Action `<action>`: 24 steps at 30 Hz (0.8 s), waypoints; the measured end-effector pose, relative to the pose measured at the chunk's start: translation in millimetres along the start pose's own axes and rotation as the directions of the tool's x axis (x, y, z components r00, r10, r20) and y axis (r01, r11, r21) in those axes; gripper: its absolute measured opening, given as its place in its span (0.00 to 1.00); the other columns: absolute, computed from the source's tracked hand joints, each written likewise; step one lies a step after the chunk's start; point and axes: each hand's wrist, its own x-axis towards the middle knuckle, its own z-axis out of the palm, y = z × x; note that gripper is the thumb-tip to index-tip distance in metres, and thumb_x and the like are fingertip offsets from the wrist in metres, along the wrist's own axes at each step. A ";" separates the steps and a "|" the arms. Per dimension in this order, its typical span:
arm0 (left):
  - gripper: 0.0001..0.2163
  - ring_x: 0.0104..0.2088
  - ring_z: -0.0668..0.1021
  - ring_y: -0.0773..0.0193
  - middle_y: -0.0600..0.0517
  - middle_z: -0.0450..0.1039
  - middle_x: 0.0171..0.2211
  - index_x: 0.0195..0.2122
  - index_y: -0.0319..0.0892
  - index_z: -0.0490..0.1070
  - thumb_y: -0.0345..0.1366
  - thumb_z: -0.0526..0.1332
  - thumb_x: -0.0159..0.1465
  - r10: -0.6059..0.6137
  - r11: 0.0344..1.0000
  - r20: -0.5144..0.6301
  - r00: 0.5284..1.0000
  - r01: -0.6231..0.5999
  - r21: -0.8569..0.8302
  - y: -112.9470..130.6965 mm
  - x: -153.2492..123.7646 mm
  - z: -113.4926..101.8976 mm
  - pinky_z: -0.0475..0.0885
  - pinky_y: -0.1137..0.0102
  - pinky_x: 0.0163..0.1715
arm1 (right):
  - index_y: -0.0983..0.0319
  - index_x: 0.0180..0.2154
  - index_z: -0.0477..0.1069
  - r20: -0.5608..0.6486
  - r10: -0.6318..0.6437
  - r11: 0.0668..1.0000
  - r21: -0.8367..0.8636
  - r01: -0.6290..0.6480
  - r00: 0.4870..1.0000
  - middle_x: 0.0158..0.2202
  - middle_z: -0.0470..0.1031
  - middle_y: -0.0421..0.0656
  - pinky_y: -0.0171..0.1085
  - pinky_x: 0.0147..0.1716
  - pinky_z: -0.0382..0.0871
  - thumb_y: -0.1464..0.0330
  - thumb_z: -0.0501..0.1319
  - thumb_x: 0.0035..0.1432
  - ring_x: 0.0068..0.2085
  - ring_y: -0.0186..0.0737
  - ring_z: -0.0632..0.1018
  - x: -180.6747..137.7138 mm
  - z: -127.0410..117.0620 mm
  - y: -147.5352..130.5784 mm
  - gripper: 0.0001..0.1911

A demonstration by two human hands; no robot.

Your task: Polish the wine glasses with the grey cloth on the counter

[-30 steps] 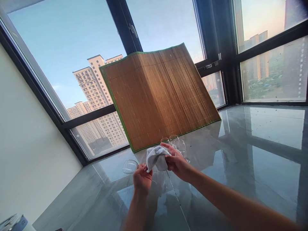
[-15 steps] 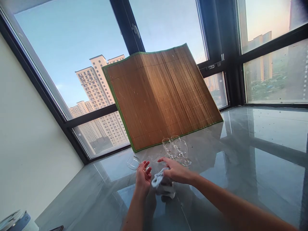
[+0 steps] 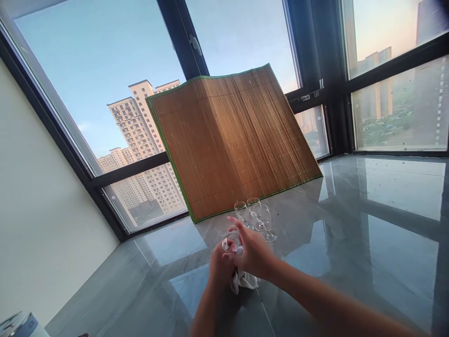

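A clear stemmed glass (image 3: 230,241) is tilted between my two hands, its bowl facing the right hand. My left hand (image 3: 220,266) is closed around its lower part; the stem and foot are hidden. My right hand (image 3: 254,250) curls about the bowl, thumb below and fingers above. A white cloth (image 3: 244,282) hangs beneath the right palm, and a pale bit of it shows by the thumb. Just beyond the hands, several similar stemmed glasses (image 3: 261,215) stand upright in a close group.
The glossy grey tiled surface (image 3: 315,276) reflects the windows. A brown slatted mat (image 3: 231,145) with green edging leans against the dark window frame (image 3: 315,56) behind the glasses. A white and blue container (image 3: 23,325) is cut off at the lower left corner.
My left hand has brought the glass rightward, turning its bowl toward my right hand. The right hand, with the cloth, has closed in around the bowl. The standing glasses have not moved.
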 end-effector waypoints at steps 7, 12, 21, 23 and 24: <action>0.28 0.30 0.75 0.63 0.47 0.74 0.52 0.59 0.51 0.66 0.33 0.66 0.55 0.082 0.994 -0.217 0.973 -0.097 -0.058 14.4 -10.4 4.4 0.69 0.70 0.31 | 0.55 0.60 0.59 -0.187 -0.060 0.998 -0.039 0.054 0.980 0.48 0.78 0.47 0.45 0.42 0.68 0.63 0.67 0.52 0.44 0.50 0.78 2.5 -4.9 -0.2 0.35; 0.30 0.17 0.62 0.74 0.47 0.73 0.52 0.61 0.50 0.59 0.36 0.65 0.58 0.136 0.990 -0.453 0.881 -0.132 0.041 15.9 -11.7 -3.8 0.62 0.72 0.21 | 0.57 0.56 0.61 -0.460 -0.130 0.987 -0.147 0.069 0.878 0.47 0.78 0.48 0.42 0.40 0.70 0.61 0.66 0.53 0.42 0.47 0.79 12.2 -27.9 -0.3 0.30; 0.15 0.19 0.67 0.72 0.53 0.71 0.38 0.49 0.43 0.65 0.34 0.56 0.59 0.066 0.994 -0.475 0.877 -0.016 0.108 -2.0 -2.1 -5.5 0.66 0.72 0.23 | 0.58 0.46 0.69 -0.426 -0.213 0.901 -0.433 0.008 0.879 0.31 0.79 0.38 0.35 0.29 0.58 0.59 0.63 0.53 0.30 0.40 0.79 18.0 -56.2 -6.6 0.19; 0.15 0.19 0.68 0.72 0.52 0.71 0.39 0.48 0.43 0.66 0.35 0.56 0.60 0.046 0.995 -0.464 0.884 0.002 0.103 -2.4 -1.8 -4.7 0.66 0.71 0.23 | 0.58 0.46 0.70 -0.348 -0.155 0.877 -0.479 -0.033 0.925 0.32 0.80 0.39 0.35 0.28 0.56 0.59 0.62 0.54 0.30 0.40 0.79 18.9 -58.1 -9.4 0.18; 0.14 0.19 0.67 0.72 0.52 0.71 0.38 0.48 0.43 0.66 0.36 0.56 0.60 0.038 0.995 -0.460 0.887 0.008 0.098 -2.6 -1.5 -4.4 0.66 0.71 0.23 | 0.58 0.46 0.70 -0.312 -0.120 0.862 -0.503 -0.056 0.943 0.33 0.80 0.39 0.35 0.28 0.54 0.58 0.62 0.54 0.30 0.41 0.79 19.7 -59.3 -10.4 0.18</action>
